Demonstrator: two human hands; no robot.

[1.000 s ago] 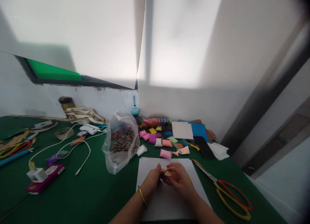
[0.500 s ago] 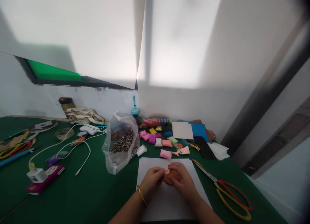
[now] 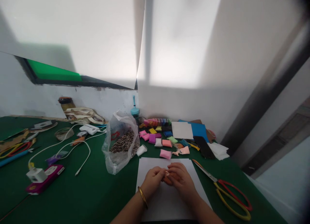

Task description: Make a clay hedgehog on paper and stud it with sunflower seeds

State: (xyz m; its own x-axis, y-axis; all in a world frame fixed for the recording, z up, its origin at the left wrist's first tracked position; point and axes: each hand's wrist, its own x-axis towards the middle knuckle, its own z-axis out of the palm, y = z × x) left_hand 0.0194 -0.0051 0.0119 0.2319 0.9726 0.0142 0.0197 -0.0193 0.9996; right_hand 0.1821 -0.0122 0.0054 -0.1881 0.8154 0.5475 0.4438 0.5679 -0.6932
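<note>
My left hand (image 3: 152, 182) and my right hand (image 3: 180, 179) meet over a white sheet of paper (image 3: 167, 201) on the green table (image 3: 79, 195). Both have their fingers curled, pinching a small peach-orange lump of clay (image 3: 167, 174) between them. A gold bangle (image 3: 142, 196) circles my left wrist. Just beyond the sheet lies a pink clay packet (image 3: 165, 154), with several more coloured packets (image 3: 157, 137) behind it.
Red-and-yellow scissors (image 3: 226, 191) lie right of the sheet. A plastic bag of sunflower seeds (image 3: 121, 143) stands to the left. White cables (image 3: 72, 146), a charger (image 3: 36, 175) and a magenta case (image 3: 46, 180) lie further left. Blue and white sheets (image 3: 189, 130) rest against the wall.
My hands have closed in more tightly around the clay lump and kneaded it; less of it shows now. Nothing else has moved.
</note>
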